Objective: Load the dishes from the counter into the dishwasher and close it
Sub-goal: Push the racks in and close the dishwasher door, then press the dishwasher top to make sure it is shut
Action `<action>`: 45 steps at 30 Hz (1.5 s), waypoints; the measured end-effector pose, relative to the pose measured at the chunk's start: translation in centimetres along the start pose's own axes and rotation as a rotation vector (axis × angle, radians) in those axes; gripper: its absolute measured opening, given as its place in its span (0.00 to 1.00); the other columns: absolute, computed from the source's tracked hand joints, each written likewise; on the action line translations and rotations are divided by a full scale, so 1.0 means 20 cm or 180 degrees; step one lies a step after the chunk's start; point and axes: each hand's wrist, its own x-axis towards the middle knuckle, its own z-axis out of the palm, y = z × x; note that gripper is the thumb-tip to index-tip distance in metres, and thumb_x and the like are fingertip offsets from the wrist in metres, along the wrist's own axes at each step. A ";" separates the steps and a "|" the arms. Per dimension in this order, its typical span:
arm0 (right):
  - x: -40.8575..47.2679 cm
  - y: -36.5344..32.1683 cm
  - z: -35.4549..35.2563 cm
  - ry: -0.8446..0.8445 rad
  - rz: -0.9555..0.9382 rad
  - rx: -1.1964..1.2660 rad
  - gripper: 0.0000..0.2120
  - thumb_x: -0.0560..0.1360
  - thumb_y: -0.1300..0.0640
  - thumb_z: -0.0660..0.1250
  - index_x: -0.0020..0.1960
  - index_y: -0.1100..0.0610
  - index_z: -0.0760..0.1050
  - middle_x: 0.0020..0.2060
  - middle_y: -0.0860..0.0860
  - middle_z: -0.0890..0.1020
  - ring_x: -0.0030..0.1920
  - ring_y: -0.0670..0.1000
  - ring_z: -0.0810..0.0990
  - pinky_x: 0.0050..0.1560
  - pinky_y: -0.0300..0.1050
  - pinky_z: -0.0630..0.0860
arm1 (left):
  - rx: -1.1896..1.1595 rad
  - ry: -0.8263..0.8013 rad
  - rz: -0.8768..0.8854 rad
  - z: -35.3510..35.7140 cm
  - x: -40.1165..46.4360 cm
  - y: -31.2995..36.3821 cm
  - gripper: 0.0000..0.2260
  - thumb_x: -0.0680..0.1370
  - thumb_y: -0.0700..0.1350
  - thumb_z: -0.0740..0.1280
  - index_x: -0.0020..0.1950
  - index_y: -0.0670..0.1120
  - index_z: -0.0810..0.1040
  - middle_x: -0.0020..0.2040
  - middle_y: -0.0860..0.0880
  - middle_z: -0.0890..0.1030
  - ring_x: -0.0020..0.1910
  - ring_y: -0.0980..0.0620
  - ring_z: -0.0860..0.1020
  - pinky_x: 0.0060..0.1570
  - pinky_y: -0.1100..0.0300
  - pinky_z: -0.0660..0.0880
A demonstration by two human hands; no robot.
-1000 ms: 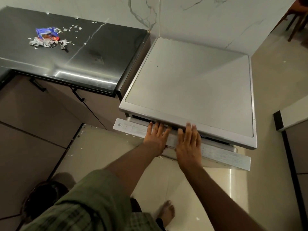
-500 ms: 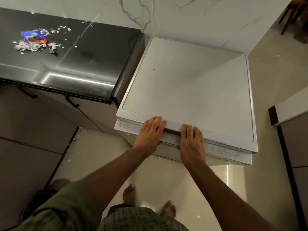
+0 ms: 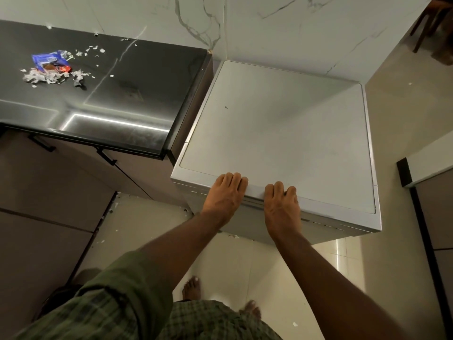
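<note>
The white dishwasher (image 3: 282, 131) stands to the right of the dark counter (image 3: 137, 99), seen from above. Its door (image 3: 338, 228) sits flush under the top panel, with no gap showing. My left hand (image 3: 225, 195) and my right hand (image 3: 282, 206) press side by side against the upper front edge of the door, fingertips reaching the rim of the top panel. Neither hand holds anything. No dishes are in sight on the counter; the inside of the dishwasher is hidden.
A blue snack wrapper (image 3: 50, 62) and torn paper scraps lie on the counter's far left. Brown cabinet fronts (image 3: 49, 192) run below the counter. Another cabinet (image 3: 431, 182) stands at the right, and a wooden chair (image 3: 436, 28) at the far upper right. My bare feet are on the tiled floor (image 3: 245, 266).
The door swung up from ajar to fully flush with the dishwasher body, both hands pushing it in. I have stepped closer to the machine.
</note>
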 end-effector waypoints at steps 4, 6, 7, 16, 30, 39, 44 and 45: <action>0.01 0.00 -0.02 -0.0021 -0.0016 0.0032 0.25 0.72 0.60 0.75 0.63 0.60 0.66 0.54 0.58 0.69 0.51 0.59 0.72 0.52 0.49 0.79 | 0.0111 -0.0208 -0.0117 -0.01 0.00 0.02 0.32 0.68 0.42 0.79 0.66 0.44 0.65 0.55 0.44 0.68 0.50 0.47 0.68 0.57 0.52 0.73; 0.02 -0.01 -0.03 -0.0067 -0.0015 0.0093 0.25 0.73 0.60 0.75 0.64 0.60 0.66 0.56 0.58 0.70 0.54 0.60 0.72 0.55 0.50 0.78 | 0.0106 -0.0304 -0.0229 -0.04 0.01 0.04 0.34 0.66 0.41 0.79 0.66 0.44 0.65 0.55 0.45 0.67 0.51 0.47 0.68 0.58 0.53 0.73; 0.02 -0.01 -0.04 -0.0083 -0.0026 0.0108 0.26 0.73 0.60 0.75 0.65 0.60 0.65 0.57 0.59 0.70 0.55 0.60 0.72 0.56 0.50 0.78 | 0.0088 -0.0349 -0.0289 -0.05 0.01 0.05 0.34 0.66 0.40 0.79 0.66 0.44 0.64 0.56 0.45 0.67 0.52 0.47 0.68 0.59 0.53 0.73; 0.02 0.03 -0.03 -0.0121 -0.0186 0.0049 0.33 0.69 0.57 0.80 0.66 0.60 0.65 0.59 0.59 0.70 0.56 0.59 0.72 0.55 0.50 0.79 | -0.0029 -0.0537 -0.0637 -0.16 0.03 0.13 0.30 0.69 0.40 0.77 0.65 0.45 0.66 0.60 0.45 0.70 0.58 0.46 0.71 0.61 0.54 0.73; 0.36 0.17 -0.22 -0.0763 -0.0315 0.0809 0.17 0.81 0.40 0.64 0.54 0.52 0.81 0.51 0.52 0.83 0.51 0.55 0.82 0.45 0.46 0.70 | -0.0380 -0.1388 -0.0030 -0.37 0.50 -0.26 0.24 0.76 0.48 0.77 0.68 0.49 0.72 0.66 0.47 0.75 0.64 0.46 0.75 0.61 0.49 0.77; 0.73 0.16 -0.40 -0.1322 -0.0045 0.1050 0.07 0.78 0.46 0.71 0.51 0.48 0.83 0.52 0.50 0.84 0.52 0.55 0.83 0.48 0.45 0.75 | -0.0161 -0.2266 0.0211 -0.31 0.87 -0.44 0.57 0.69 0.58 0.81 0.84 0.41 0.50 0.83 0.35 0.53 0.81 0.31 0.56 0.78 0.40 0.63; 1.02 0.17 -0.48 -0.0723 0.0216 0.1382 0.18 0.80 0.51 0.72 0.68 0.48 0.76 0.66 0.50 0.76 0.65 0.54 0.77 0.59 0.50 0.77 | -0.0104 -0.1718 0.0535 -0.37 1.07 -0.55 0.15 0.80 0.44 0.72 0.67 0.48 0.80 0.62 0.44 0.81 0.61 0.42 0.80 0.58 0.51 0.78; 1.08 0.17 -0.49 -0.0807 0.0220 0.1332 0.24 0.79 0.51 0.74 0.73 0.49 0.72 0.70 0.51 0.74 0.67 0.56 0.76 0.62 0.52 0.77 | -0.0186 -0.1732 0.0475 -0.38 1.11 -0.57 0.15 0.80 0.44 0.71 0.67 0.49 0.80 0.62 0.45 0.81 0.60 0.42 0.80 0.58 0.51 0.78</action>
